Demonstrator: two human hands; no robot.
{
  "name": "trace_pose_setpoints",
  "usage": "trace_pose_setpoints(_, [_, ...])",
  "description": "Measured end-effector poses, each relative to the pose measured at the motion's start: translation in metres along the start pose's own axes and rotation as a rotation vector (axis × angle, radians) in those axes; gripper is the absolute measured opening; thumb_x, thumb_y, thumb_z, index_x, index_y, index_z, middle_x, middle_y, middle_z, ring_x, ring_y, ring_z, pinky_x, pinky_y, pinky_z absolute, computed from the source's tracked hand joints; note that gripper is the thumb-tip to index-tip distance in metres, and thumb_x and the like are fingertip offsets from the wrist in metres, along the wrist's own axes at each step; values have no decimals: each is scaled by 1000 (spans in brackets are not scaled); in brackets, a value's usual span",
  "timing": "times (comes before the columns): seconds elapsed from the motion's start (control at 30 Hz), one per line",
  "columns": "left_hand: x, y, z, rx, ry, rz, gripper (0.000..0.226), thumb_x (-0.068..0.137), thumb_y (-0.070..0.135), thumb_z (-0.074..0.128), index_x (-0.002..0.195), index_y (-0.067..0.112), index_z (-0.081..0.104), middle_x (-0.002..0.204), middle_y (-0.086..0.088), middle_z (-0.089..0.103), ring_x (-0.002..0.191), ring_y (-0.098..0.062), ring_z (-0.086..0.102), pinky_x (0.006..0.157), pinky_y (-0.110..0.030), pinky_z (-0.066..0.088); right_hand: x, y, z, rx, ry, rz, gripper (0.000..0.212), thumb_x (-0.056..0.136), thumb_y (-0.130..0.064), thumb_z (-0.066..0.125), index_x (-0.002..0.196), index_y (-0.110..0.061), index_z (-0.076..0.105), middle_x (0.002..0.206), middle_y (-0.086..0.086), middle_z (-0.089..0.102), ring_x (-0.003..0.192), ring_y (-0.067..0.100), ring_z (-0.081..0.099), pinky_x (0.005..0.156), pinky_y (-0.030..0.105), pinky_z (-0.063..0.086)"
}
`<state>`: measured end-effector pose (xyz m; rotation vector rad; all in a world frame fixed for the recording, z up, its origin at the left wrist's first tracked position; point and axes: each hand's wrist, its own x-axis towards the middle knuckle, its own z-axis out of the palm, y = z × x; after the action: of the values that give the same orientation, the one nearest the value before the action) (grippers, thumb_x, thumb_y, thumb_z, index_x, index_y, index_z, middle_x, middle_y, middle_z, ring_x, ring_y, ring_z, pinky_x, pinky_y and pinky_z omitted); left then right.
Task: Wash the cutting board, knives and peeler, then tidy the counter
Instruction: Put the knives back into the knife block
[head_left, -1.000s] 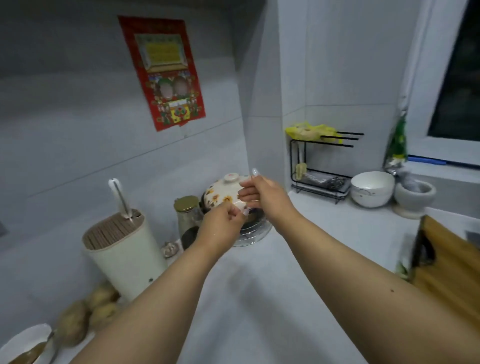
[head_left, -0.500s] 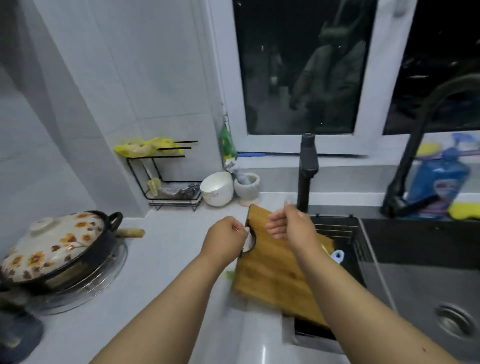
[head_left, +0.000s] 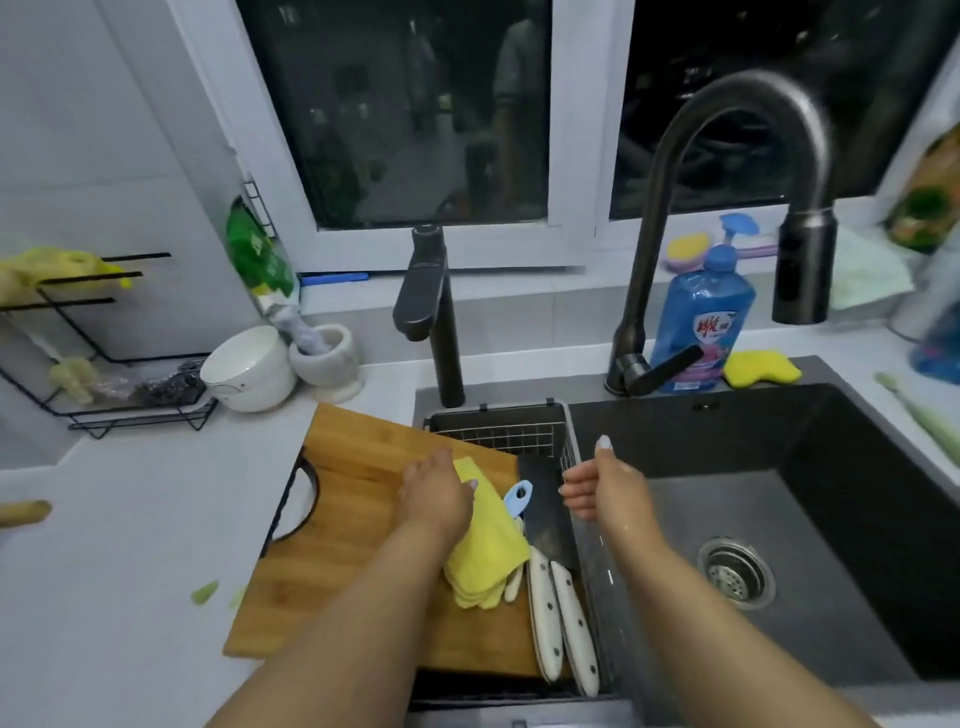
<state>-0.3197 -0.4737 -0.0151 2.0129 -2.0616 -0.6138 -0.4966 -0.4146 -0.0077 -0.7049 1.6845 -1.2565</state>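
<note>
Cutting board (head_left: 358, 525) lies tilted across the counter (head_left: 130, 571) edge, its right side overhanging the wire basket (head_left: 511, 434) set in the sink (head_left: 831, 519); two white-handled knives (head_left: 563, 618) lie along that right edge, blades pointing away, beside a blue-handled peeler (head_left: 519, 498) (its head is hidden under the cloth). The left hand (head_left: 436, 496) rests on a folded yellow cloth (head_left: 485, 551) atop the board, fingers bent down onto it; whether they actually pinch it cannot be told. The right hand (head_left: 605, 486) hovers over the basket's rim, fingers loosely extended, holding nothing; the basin to its right lies open down to the drain (head_left: 736, 571). The board's near edge is covered by the left forearm.
</note>
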Motion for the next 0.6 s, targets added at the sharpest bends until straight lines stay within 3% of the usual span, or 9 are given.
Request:
trace_pose_setpoints(0.1, [16, 12, 13, 124, -82, -69, 63, 95, 35, 53, 148, 19, 23, 145, -6, 42, 135, -27, 33, 104, -39, 32, 9, 8, -10, -17, -27, 14, 59, 101, -45, 28, 78, -5, 65, 74, 13, 68, 67, 22, 62, 64, 31, 48])
trace_pose_setpoints(0.17, [26, 17, 21, 230, -91, -119, 57, 92, 33, 58, 142, 18, 33, 137, -6, 48, 129, -27, 40, 99, -38, 36, 13, 11, -14, -15, -45, 16, 57, 101, -44, 29, 78, -6, 64, 71, 11, 67, 65, 21, 60, 62, 29, 46])
trace_pose_setpoints(0.23, [35, 19, 22, 277, -118, -146, 36, 90, 32, 60, 121, 18, 48, 123, -5, 56, 115, -26, 51, 92, -35, 40, 15, 13, -17, -8, -60, 11, 57, 101, -44, 30, 78, -6, 64, 70, 11, 66, 64, 20, 59, 60, 28, 45])
trace_pose_setpoints(0.33, [42, 19, 11, 118, -177, -95, 29, 85, 35, 66, 106, 17, 55, 110, -4, 61, 100, -23, 58, 88, -33, 49, 16, 13, -18, -19, -85, 18, 57, 101, -44, 29, 79, -6, 64, 69, 10, 65, 63, 18, 59, 60, 27, 45])
trace_pose_setpoints(0.47, [29, 32, -24, -121, -46, 120, 28, 84, 30, 69, 102, 18, 53, 99, -2, 59, 92, -22, 58, 67, -24, 44, 10, 6, -8, 59, -134, 108, 58, 102, -43, 28, 76, -5, 64, 69, 11, 64, 59, 18, 58, 55, 24, 46])
trace_pose_setpoints(0.53, [14, 47, -41, -164, 40, 233, 27, 84, 28, 70, 97, 21, 47, 90, 2, 56, 84, -19, 56, 59, -23, 38, 5, 2, 0, 171, -187, 172, 61, 101, -47, 25, 89, -5, 66, 83, 13, 67, 73, 21, 63, 66, 29, 50])
trace_pose_setpoints(0.6, [-5, 66, -53, -198, 66, 343, 32, 82, 34, 71, 98, 24, 45, 85, 7, 55, 77, -14, 54, 59, -24, 37, 0, -3, 8, 386, -279, 252, 70, 97, -60, 19, 117, -7, 61, 111, 15, 65, 103, 28, 61, 89, 38, 48])
